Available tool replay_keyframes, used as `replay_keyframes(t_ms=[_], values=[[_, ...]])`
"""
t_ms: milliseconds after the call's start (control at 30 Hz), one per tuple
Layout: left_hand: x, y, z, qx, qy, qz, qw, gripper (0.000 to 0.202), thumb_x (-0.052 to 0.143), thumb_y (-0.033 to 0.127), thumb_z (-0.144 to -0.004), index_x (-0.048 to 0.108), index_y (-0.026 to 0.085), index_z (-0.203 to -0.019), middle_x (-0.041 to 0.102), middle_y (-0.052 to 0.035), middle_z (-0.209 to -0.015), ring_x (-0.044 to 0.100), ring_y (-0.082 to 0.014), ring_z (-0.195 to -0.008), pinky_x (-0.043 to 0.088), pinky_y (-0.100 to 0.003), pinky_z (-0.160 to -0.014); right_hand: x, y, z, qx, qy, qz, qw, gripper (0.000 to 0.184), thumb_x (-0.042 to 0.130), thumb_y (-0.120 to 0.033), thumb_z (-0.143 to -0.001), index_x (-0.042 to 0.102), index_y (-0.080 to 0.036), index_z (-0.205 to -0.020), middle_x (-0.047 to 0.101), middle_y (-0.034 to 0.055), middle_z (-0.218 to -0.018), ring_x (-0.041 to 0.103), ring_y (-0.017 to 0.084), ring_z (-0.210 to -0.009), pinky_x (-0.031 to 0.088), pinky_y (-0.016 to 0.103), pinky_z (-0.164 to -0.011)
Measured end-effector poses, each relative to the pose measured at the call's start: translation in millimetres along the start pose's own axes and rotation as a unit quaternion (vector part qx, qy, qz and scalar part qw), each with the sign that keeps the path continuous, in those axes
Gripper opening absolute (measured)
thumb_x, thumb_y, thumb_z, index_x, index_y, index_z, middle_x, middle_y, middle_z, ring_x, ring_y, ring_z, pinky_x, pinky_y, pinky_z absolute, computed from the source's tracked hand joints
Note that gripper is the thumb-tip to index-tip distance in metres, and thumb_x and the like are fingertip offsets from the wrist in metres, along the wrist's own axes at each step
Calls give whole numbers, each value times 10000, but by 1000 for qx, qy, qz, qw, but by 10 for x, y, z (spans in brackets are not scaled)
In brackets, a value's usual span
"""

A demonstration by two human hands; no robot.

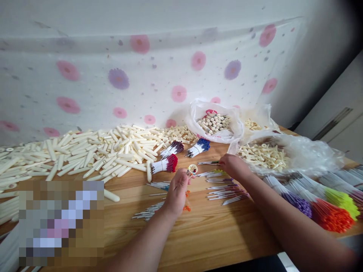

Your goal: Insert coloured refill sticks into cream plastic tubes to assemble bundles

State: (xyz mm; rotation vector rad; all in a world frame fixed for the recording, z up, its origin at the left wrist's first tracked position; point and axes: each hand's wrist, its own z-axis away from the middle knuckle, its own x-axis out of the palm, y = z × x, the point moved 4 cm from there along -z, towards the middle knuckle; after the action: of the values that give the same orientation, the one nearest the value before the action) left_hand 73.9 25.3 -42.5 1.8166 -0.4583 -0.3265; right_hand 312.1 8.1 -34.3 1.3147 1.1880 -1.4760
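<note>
My left hand (pixel 177 190) is closed around a cream pen barrel (pixel 193 169), its round open end facing up with small coloured tips inside. To the right, my right hand (pixel 231 165) pinches at the coloured ends of thin white pen refills (pixel 208 163) lying on the table. Below it lie yellow-ended refills (pixel 211 173) and purple-ended refills (pixel 224 190). Blue-ended refills (pixel 159 185) and orange-ended refills (pixel 150 211) lie beside and partly behind my left hand and forearm.
Cream pen barrels (pixel 93 151) are heaped at the back left. Banded refill bundles with red (pixel 171 163), blue (pixel 203 144) and dark (pixel 176 146) ends lie mid-table. Plastic bags (pixel 195 121) of cream parts stand behind. Large refill bundles (pixel 331 215) line the right edge.
</note>
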Motion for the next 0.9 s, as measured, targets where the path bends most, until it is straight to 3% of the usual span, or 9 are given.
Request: replay_keyframes(t_ms=[367, 500, 667, 800, 900], values=[[38, 46, 5, 17, -55, 37, 998, 470, 389, 621, -845, 561, 184, -813, 525, -62, -817, 479, -182, -772, 439, -319, -737, 107, -81, 21, -23, 20, 28, 999, 196, 481, -203, -874, 664, -137, -852, 642, 143, -973, 589, 239, -945, 400, 273, -705], [46, 75, -5, 15, -69, 25, 997, 506, 376, 649, -831, 569, 182, -822, 535, -72, -839, 484, -192, -785, 440, -330, -748, 19, -53, 91, -15, 42, 15, 999, 203, 423, -157, -889, 624, -139, -916, 638, 138, -986, 583, 222, -926, 380, 265, -682], [42, 118, -18, 28, -81, 20, 996, 556, 445, 715, -756, 578, 176, -790, 522, -58, -809, 471, -178, -748, 427, -306, -706, -141, 8, 320, -9, 72, -26, 997, 201, 385, -234, -927, 574, -174, -958, 650, 73, -893, 587, 171, -794, 379, 251, -669], [53, 170, -36, -11, -70, -24, 997, 430, 630, 592, -710, 547, 171, -731, 451, 18, -643, 404, -117, -594, 357, -238, -568, -215, -100, 653, -98, 93, -145, 980, 172, 403, -202, -916, 558, -170, -848, 613, 33, -789, 552, 136, -710, 407, 242, -664], [97, 228, -42, -23, -83, -79, 993, 298, 641, 435, -758, 560, 163, -666, 494, 25, -620, 434, -109, -582, 358, -236, -580, -269, -297, 907, -196, 87, -199, 956, 175, 399, -149, -907, 554, -169, -827, 589, 32, -806, 535, 124, -710, 432, 243, -666]])
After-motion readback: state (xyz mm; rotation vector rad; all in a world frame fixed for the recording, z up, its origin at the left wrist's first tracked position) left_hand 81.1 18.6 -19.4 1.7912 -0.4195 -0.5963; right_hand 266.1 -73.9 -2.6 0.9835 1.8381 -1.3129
